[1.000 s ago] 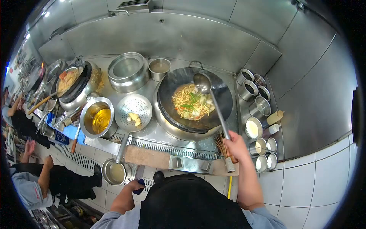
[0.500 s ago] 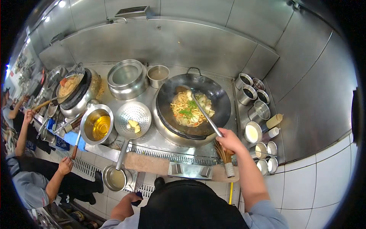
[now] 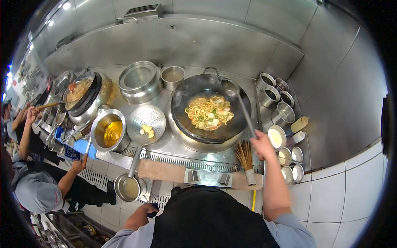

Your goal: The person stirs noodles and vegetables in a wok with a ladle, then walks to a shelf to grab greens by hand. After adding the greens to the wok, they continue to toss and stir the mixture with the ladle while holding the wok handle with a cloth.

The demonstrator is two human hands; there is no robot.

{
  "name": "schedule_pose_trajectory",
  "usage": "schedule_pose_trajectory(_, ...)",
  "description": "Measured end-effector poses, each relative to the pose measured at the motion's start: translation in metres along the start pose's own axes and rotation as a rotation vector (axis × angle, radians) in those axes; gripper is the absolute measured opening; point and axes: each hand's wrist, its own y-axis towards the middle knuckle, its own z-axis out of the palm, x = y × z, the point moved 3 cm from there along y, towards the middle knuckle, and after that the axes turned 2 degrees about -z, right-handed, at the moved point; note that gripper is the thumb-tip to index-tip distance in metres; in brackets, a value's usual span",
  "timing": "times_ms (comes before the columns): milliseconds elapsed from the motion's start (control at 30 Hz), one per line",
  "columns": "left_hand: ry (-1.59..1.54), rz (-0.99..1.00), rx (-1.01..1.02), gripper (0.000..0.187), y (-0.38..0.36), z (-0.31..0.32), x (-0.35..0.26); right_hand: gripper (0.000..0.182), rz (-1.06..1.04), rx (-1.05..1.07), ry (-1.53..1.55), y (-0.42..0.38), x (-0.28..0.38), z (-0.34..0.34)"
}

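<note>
My right hand [image 3: 263, 144] is closed around the long handle of a ladle [image 3: 247, 112], whose bowl lies at the upper right inside a black wok [image 3: 186, 89]. Noodles [image 3: 209, 112] mixed with pale vegetable pieces and bits of green sit in the middle of the wok, apart from the ladle bowl. Low beside my apron, my left hand [image 3: 144, 210] is closed on a dark blue cloth [image 3: 154, 209], its fingers partly hidden. A bamboo wok brush [image 3: 245, 159] leans at the counter's front edge, left of my right forearm.
Left of the wok are a perforated strainer [image 3: 144, 120] with yellowish pieces, a pot of oil [image 3: 108, 131] and a lidded pot [image 3: 139, 80]. Seasoning containers [image 3: 276, 136] line the right side. At far left a co-worker [image 3: 39, 192] handles another wok [image 3: 80, 93].
The ladle has moved from over the noodles to the wok's upper right, and my right hand has shifted right. The noodles are tossed together, the green garnish mixed in. The co-worker has leaned forward.
</note>
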Motion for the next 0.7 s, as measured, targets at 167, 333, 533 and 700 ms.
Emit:
schedule_pose_trajectory(167, 0.046, 0.027, -0.091, 0.068, -0.037, -0.041, -0.039, 0.039, 0.026, 0.315, 0.263, -0.034, 0.023, 0.044)
schedule_pose_trajectory(333, -0.181, 0.077, -0.114, 0.064, -0.014, -0.033, -0.036, 0.044, 0.028, 0.206, 0.241, -0.043, 0.038, 0.011)
schedule_pose_trajectory(533, 0.061, 0.071, -0.054, 0.075, -0.036, -0.013, -0.031, 0.036, 0.025, 0.040, 0.099, 0.012, 0.042, 0.018)
schedule_pose_trajectory(700, 0.161, 0.153, 0.020, 0.071, 0.004, 0.005, 0.008, 0.040, 0.012, 0.342, 0.168, 0.018, 0.036, 0.042)
